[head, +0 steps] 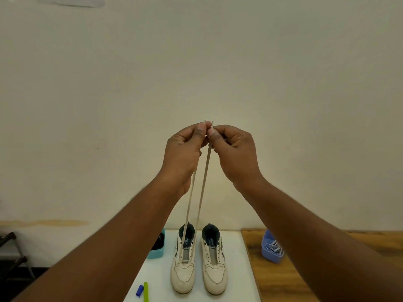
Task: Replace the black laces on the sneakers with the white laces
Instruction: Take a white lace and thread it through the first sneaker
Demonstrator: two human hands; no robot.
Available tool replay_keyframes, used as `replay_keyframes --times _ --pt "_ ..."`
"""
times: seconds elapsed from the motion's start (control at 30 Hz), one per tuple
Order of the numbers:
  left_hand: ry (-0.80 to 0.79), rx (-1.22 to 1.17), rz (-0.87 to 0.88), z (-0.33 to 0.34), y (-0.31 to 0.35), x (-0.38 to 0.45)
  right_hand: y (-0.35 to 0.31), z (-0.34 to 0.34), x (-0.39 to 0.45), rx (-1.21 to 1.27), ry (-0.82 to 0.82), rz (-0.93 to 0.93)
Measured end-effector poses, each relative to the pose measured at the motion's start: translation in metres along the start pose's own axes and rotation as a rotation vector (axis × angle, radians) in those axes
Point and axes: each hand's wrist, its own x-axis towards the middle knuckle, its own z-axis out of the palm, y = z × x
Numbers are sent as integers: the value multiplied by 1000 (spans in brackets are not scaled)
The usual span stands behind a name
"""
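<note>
We pinch both stiff tips of a flat white lace [199, 194] high up, left hand [185, 147] and right hand [234, 149] touching; its strands run taut down into the left cream leather sneaker [184, 271] on the smooth white tabletop [239, 280].

We see soft, even, warm-tinted light; wall [283, 62] dimmer toward upper corners. No glare, no hard shadows; faint shade under sneakers [199, 267] on white table [237, 280]. We note wide-angle bending: forearms balloon at lower edges, table edges splay. Centre sharp enough; slight softness and compression smear on wall, dark murk at lower left.
</note>
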Motion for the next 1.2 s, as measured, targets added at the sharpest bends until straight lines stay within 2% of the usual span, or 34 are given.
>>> replay_keyframes --times 0.17,0.37,0.6,0.73,0.87,0.93,1.07,1.2 --pt "84 58 29 -10 2 6 1 -5 2 -17 -2 28" --pt "264 164 136 -54 -13 13 28 -34 2 116 103 260" --pt "329 314 110 -92 -72 -14 76 -62 -15 -32 198 288" --pt "273 362 -90 -101 -137 -30 127 -50 -37 -134 145 348" --pt "233 363 -388 -109 -229 -57 199 -15 -98 -207 -42 561" --pt "218 368 -481 -115 -268 -72 230 5 -136 -260 -168 685" --pt "225 385 -584 -129 -330 -86 287 37 -204 -325 -303 837" --pt "234 509 -588 -142 -369 -81 328 44 -238 -460 -255 846"
